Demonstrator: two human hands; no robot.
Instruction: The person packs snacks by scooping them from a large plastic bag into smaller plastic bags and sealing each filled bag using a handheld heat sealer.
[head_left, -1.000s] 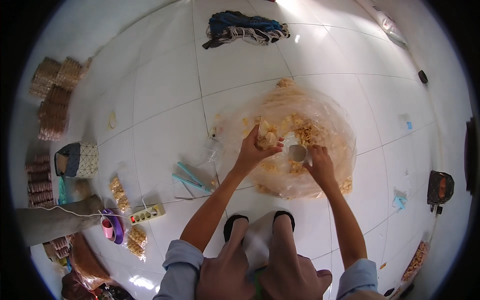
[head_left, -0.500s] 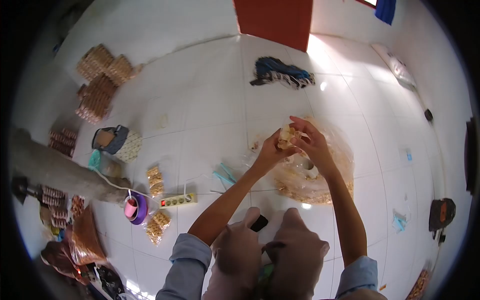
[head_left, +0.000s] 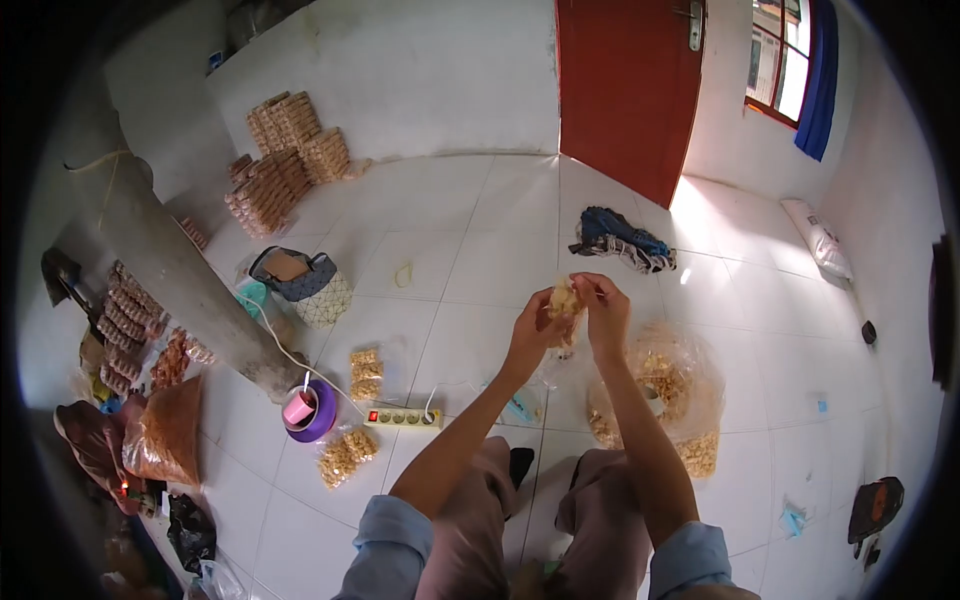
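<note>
A small clear plastic bag of pale yellow snack pieces [head_left: 565, 300] is held up in front of me, above the floor. My left hand [head_left: 533, 325] is closed around its side. The fingers of my right hand [head_left: 606, 312] pinch it near the top on the right. Below and right of my hands, a large clear plastic bag of loose snack pieces [head_left: 665, 385] lies open on the tiles, with a pale round object [head_left: 652, 398] in it. Light blue plastic strips [head_left: 520, 406] lie on the floor left of my forearms.
Filled snack packs [head_left: 347, 455] lie beside a power strip [head_left: 403, 418] and a purple bowl [head_left: 318, 415] with a pink cup. Packed stacks [head_left: 270, 190] stand by the back wall. A concrete pillar [head_left: 190, 260] rises at left, near what looks like a person in brown [head_left: 95, 450].
My view has tilted up, showing more of the door and window. Both hands have moved from over the large bag to its left, still holding the small bag, which now hangs more upright.
</note>
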